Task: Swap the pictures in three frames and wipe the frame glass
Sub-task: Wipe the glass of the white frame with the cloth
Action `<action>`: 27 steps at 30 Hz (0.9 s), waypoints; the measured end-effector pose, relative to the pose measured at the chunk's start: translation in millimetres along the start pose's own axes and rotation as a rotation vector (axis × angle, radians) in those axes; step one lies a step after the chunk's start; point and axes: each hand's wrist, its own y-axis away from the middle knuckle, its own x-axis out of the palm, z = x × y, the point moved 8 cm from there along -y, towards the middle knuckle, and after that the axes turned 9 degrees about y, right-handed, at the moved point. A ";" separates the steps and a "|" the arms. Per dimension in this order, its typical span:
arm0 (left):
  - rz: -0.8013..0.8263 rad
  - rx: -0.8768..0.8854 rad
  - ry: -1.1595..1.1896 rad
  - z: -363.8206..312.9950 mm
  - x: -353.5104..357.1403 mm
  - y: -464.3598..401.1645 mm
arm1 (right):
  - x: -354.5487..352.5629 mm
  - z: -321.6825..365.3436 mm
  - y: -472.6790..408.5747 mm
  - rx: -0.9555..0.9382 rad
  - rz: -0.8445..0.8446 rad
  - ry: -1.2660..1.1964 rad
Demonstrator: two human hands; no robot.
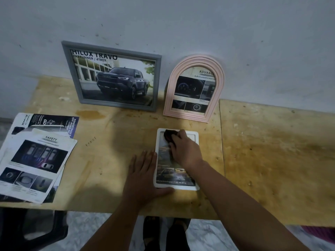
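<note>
White and rounded at its corners, the small upright-format frame point(176, 186) lies flat on the desk point(112, 134), near the front edge and a little right of centre. Under its glass sits a printed sheet with vehicle pictures and a line of script at the near end.

On the far half of that glass, the right hand point(186, 151) has its grip curled round a dark, bunched cloth point(170, 135) and presses it down. The left hand point(143, 176) lies flat on the desk against the frame's left side, fingers straight and close together, thumb stretched along the frame's near edge.

Farther back, two more frames stand leaning on the pale wall point(253, 42). On the left is a grey rectangular frame point(72, 77) with a flat moulding, holding a picture of a dark pickup truck under the heading "HILUX TRAVO". Just right of it stands a pink arched frame point(169, 98) with ridged, stepped moulding, holding a sheet of dashboard pictures. That makes three frames in all, each with one sheet in it.

At the desk's left end lies a loose stack of glossy brochure pages point(36, 160), overlapping and skewed; the top one reads "SAFETY".

Stains and specks mark the bare yellowish plywood of the desk. A second plywood board point(275, 156) adjoins it on the right, with a seam between them.
</note>
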 end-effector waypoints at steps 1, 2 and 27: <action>-0.011 0.004 0.001 0.6 0.8 -0.1 | 3.5 5.9 6.0 -0.037 -0.020 0.005; -0.022 0.010 0.000 0.9 1.0 -0.1 | 5.4 13.7 15.9 -0.100 -0.045 0.000; -0.002 0.006 -0.011 0.6 -1.5 0.5 | -10.5 -54.8 12.8 0.027 -0.027 0.037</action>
